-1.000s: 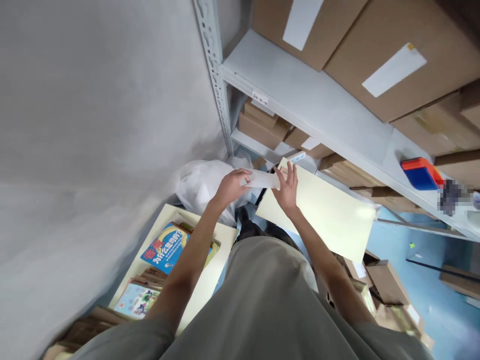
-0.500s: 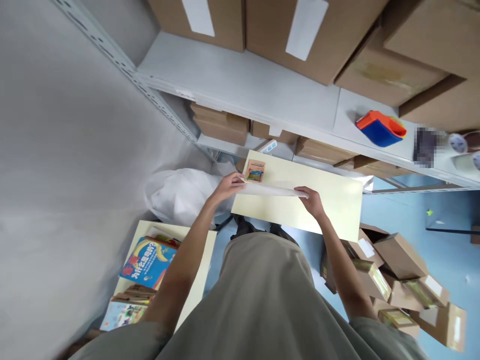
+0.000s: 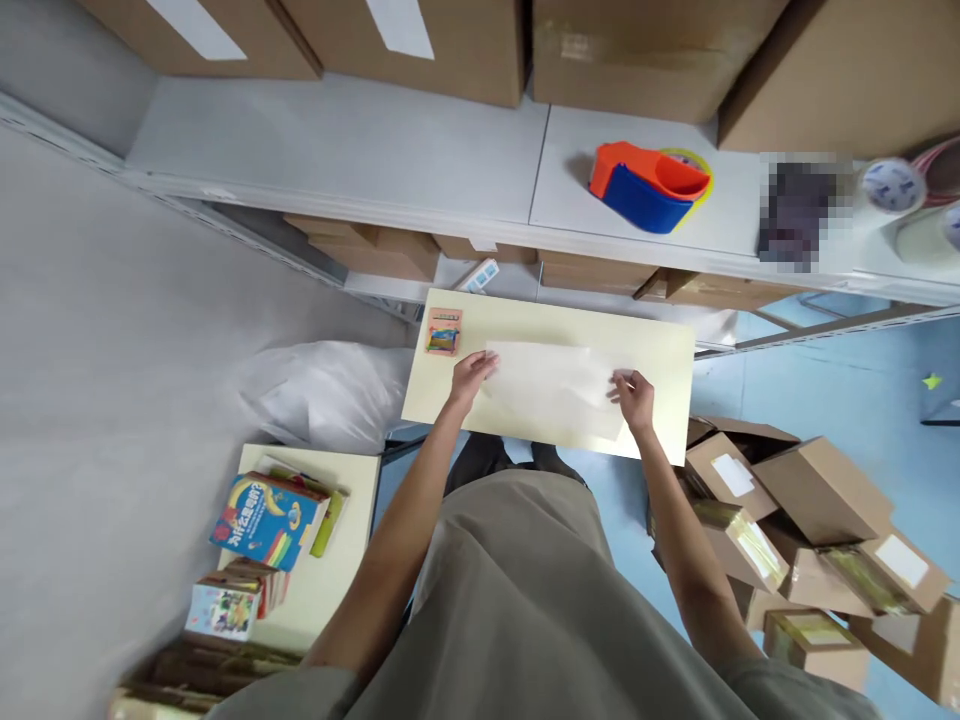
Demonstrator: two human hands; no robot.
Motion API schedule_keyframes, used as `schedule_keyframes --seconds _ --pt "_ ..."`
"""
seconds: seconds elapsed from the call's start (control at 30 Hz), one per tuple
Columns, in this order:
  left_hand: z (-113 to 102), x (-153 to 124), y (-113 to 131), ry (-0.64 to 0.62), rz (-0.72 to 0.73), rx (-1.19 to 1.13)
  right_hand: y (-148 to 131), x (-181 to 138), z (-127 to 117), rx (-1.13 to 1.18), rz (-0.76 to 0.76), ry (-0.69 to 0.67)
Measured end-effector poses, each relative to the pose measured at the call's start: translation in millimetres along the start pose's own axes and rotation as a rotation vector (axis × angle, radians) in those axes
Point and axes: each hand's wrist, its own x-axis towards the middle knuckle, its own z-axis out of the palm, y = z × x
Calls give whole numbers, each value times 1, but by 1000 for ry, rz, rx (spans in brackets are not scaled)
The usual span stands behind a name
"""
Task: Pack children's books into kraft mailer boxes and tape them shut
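Observation:
A thin, translucent white sheet (image 3: pixel 547 385) spreads over the pale yellow tabletop (image 3: pixel 660 345), its lower edge near the table's front. My left hand (image 3: pixel 472 375) grips its upper left edge between thumb and fingers. On the opposite side my right hand (image 3: pixel 634 398) has its bent fingers closed at the sheet's right edge. Left of the sheet, apart from my left hand, lies a small orange picture box or booklet (image 3: pixel 444 332) with a colourful print; which of the two it is, I cannot tell.
A shelf (image 3: pixel 337 140) behind carries cardboard boxes and an orange-and-blue tape dispenser (image 3: pixel 652 188). Picture books (image 3: pixel 270 520) lie on a side table at lower left, near a white plastic bag (image 3: pixel 330 395). Several cartons (image 3: pixel 817 490) are heaped on the floor at right.
The sheet, seen edge-on and narrow before, now lies spread flat over the tabletop. Both hands still hold its sides. The camera view has shifted to the right.

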Motion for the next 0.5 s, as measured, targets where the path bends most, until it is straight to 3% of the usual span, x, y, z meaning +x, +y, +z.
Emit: schedule_keyframes --seconds 0.13,0.3,0.5 --pt "21 -6 -24 -83 -120 120 28 12 -7 -9 24 20" --pt "29 1 -50 52 -154 295 59 28 -4 -51 82 18" --pt "28 18 -66 97 -141 417 85 44 7 -260 95 19"
